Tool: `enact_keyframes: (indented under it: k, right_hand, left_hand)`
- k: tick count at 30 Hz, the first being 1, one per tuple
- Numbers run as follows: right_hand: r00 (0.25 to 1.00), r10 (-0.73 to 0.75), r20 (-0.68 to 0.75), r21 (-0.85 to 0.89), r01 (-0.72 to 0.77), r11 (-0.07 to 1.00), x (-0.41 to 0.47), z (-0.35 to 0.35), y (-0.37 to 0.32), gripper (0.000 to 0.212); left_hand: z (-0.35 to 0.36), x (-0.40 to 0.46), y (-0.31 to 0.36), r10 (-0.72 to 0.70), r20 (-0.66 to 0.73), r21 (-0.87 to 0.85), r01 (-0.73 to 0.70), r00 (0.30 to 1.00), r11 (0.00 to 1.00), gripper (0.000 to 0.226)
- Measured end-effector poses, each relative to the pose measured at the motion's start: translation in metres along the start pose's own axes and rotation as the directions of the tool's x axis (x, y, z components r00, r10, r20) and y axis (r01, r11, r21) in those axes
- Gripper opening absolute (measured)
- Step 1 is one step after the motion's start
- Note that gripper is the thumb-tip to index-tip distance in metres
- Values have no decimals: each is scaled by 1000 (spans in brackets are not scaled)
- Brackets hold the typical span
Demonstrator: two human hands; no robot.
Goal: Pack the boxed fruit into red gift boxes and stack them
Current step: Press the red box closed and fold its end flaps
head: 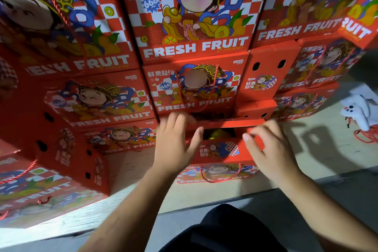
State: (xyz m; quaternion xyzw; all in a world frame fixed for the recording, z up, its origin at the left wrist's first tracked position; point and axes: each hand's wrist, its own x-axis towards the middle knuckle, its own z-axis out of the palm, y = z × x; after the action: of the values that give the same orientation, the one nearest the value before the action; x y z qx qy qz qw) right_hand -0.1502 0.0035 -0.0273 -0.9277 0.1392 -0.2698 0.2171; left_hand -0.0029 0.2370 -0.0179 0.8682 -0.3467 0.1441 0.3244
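A red gift box point(218, 152) stands on the floor in front of me, its top partly open, with something yellow-green point(217, 134) showing in the gap. My left hand point(176, 145) lies over the box's left top edge with fingers spread and fairly straight. My right hand point(268, 147) is at the right top edge, fingers bent over the red flap point(229, 124). A red cord handle point(221, 176) hangs down the box's front face.
A tall wall of stacked red "FRESH FRUIT" gift boxes point(194, 47) rises right behind the open box. More boxes point(51, 180) sit at the left. A white plush toy point(360, 110) and red cords point(366, 137) lie on the floor at right.
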Motion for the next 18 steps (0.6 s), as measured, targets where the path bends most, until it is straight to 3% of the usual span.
enact_keyframes:
  k: [2, 3, 5, 7, 10, 13, 15, 18]
  right_hand:
    - [997, 22, -76, -40, -25, 999, 18, 4, -5, 31]
    - [999, 1, -42, -101, -6, 995, 27, 8, -4, 31]
    - [982, 3, 187, -227, 40, 973, 37, 19, 2, 36]
    - [930, 62, 363, -252, 34, 967, 35, 28, 10, 44]
    - [937, 76, 341, -189, -11, 982, 31, 34, 23, 52]
    - [856, 133, 500, -216, -25, 976, 39, 33, 32, 90]
    - [824, 128, 553, -226, -1, 974, 49, 31, 37, 97]
    - [836, 129, 534, -335, 70, 940, 67, 31, 35, 87]
  left_hand:
    - [2, 29, 0, -72, 227, 8, 72, 971, 997, 38]
    - [4, 39, -3, -100, 345, 14, 101, 933, 995, 41]
    - [14, 40, -10, -100, 487, 23, 102, 868, 995, 41]
    - [25, 28, -16, -60, 520, 104, 7, 852, 995, 48]
    - [39, 15, -27, -23, 484, 204, -88, 875, 975, 69]
    - [42, 24, -37, -61, 551, 194, -57, 832, 979, 103]
    - [47, 34, -41, -57, 582, 257, -117, 811, 959, 103]
    - [51, 49, -40, -51, 579, 313, -165, 814, 935, 85]
